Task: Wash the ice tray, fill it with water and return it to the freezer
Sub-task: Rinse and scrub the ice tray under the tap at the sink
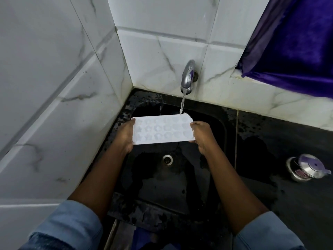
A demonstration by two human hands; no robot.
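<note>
Spanning both hands' fingers (193, 125), ice tray (163, 130) endwise.

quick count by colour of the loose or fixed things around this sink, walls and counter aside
white: 1, the ice tray
silver: 3, the tap, the drain, the steel container
purple: 1, the cloth
black: 1, the sink
total: 6

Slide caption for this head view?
Both hands, left and right, hold white ice tray under running tap.
</note>
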